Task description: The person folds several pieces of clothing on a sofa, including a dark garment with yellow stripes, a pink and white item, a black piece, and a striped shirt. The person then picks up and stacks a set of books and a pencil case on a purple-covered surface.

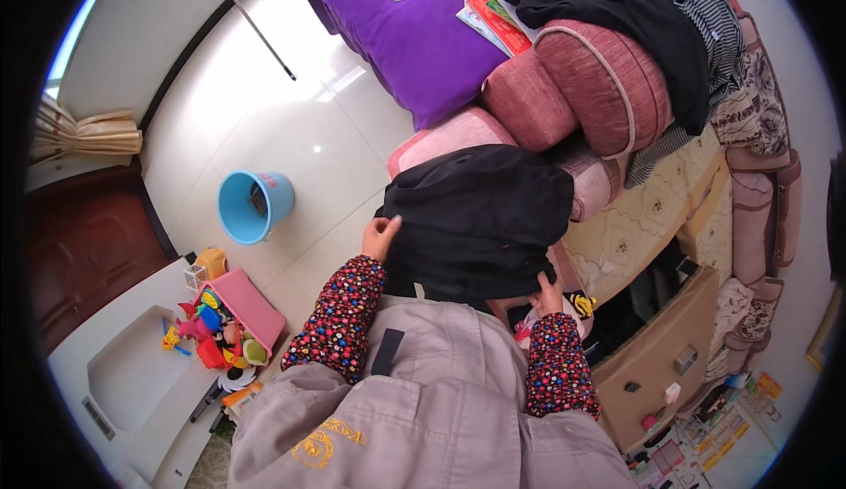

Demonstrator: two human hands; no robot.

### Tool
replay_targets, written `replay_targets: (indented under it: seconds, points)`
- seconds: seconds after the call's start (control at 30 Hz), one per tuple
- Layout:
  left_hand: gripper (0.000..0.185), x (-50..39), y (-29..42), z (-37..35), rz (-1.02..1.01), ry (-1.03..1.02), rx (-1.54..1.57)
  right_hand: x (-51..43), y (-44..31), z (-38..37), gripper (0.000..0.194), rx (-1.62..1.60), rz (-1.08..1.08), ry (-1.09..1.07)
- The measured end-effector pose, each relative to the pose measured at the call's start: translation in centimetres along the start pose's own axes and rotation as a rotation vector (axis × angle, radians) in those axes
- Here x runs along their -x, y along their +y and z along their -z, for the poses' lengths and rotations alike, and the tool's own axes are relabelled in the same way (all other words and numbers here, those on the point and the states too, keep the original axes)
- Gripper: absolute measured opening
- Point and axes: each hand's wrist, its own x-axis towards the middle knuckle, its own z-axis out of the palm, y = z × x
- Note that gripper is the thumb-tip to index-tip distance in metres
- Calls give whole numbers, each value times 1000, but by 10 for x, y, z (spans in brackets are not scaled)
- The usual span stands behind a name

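A black garment (476,218) lies spread before me over the edge of a pink sofa seat (456,132). My left hand (381,236) pinches its left edge between thumb and fingers. At the garment's lower right corner, my right hand (547,296) grips the cloth, with the thumb on top. Which kind of garment it is cannot be told from this side. Both of my forearms wear floral sleeve covers.
A purple cover (423,46) and a red cushion (601,86) with dark clothes (634,26) lie beyond. On the tiled floor stands a blue bucket (248,206). To the left, toys spill from a pink bin (248,307). A brown-topped table (661,357) is at right.
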Motion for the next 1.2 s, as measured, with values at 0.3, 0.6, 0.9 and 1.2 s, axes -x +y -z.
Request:
replay_targets:
  seconds: [0.3,0.6,0.9,1.2]
  points:
    - [43,-54,-47,46,-37,-127,194,-15,13,3,29,64,298,-52]
    - [114,-20,-95,26,447,-271,290,12,24,1,59,-103,-143,-39]
    - [67,16,-97,21,613,-350,599,56,16,-26,48,-82,102,0]
    - [43,23,10,90,550,-303,956,130,-112,-138,50,-215,527,-17]
